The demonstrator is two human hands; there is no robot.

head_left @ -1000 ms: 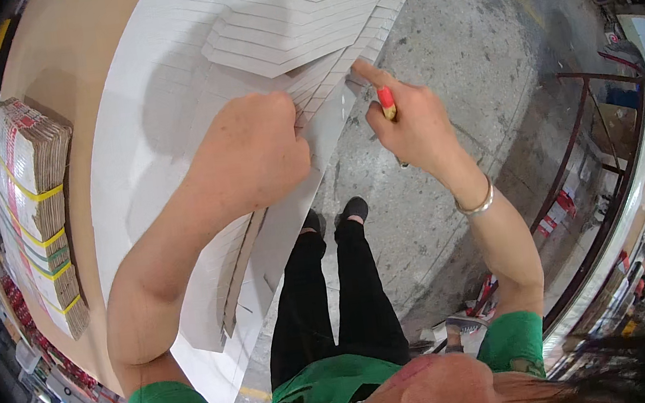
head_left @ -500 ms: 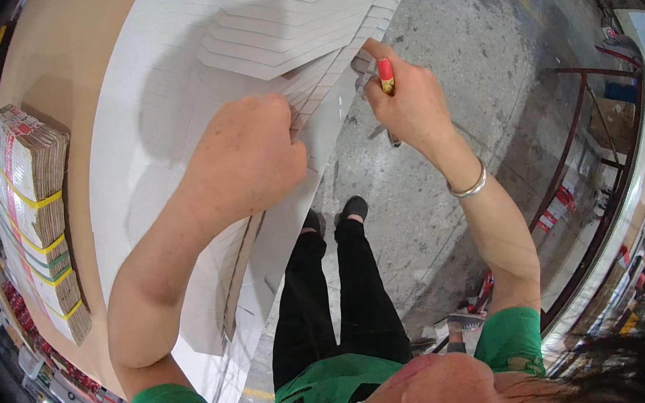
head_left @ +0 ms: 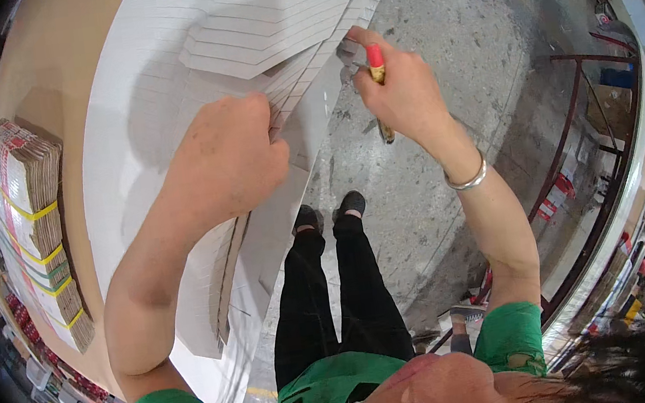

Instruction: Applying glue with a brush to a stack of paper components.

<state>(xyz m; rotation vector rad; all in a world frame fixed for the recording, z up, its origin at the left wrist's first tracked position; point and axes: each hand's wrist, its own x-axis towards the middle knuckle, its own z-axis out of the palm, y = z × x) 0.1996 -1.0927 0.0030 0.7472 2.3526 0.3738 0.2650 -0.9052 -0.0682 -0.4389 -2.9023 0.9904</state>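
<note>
A fanned stack of thin greyish-white cardboard sheets [head_left: 268, 23] lies at the table's edge, its cut edges stepped in a slanting row. My left hand [head_left: 231, 144] is closed on the near part of this row, fingertips hidden behind the knuckles. A folded portion of the sheets [head_left: 210, 300] hangs out below my left wrist. My right hand [head_left: 409, 90] grips a marker pen [head_left: 378, 74] with a red cap and yellowish barrel. Its raised index finger reaches the stepped edges; whether it touches them is hard to see.
A bundle of brown cardboard pieces [head_left: 29, 237] tied with yellow straps stands on the brown tabletop [head_left: 64, 64] at left. Grey concrete floor [head_left: 472, 46] lies to the right, with a dark red metal frame [head_left: 570, 123] beyond. My shoes [head_left: 349, 204] are beside the table.
Both hands and the sheets sit slightly farther left in the picture, and the surroundings have shifted a little too. The left hand's grip and the pen in the right hand look the same.
</note>
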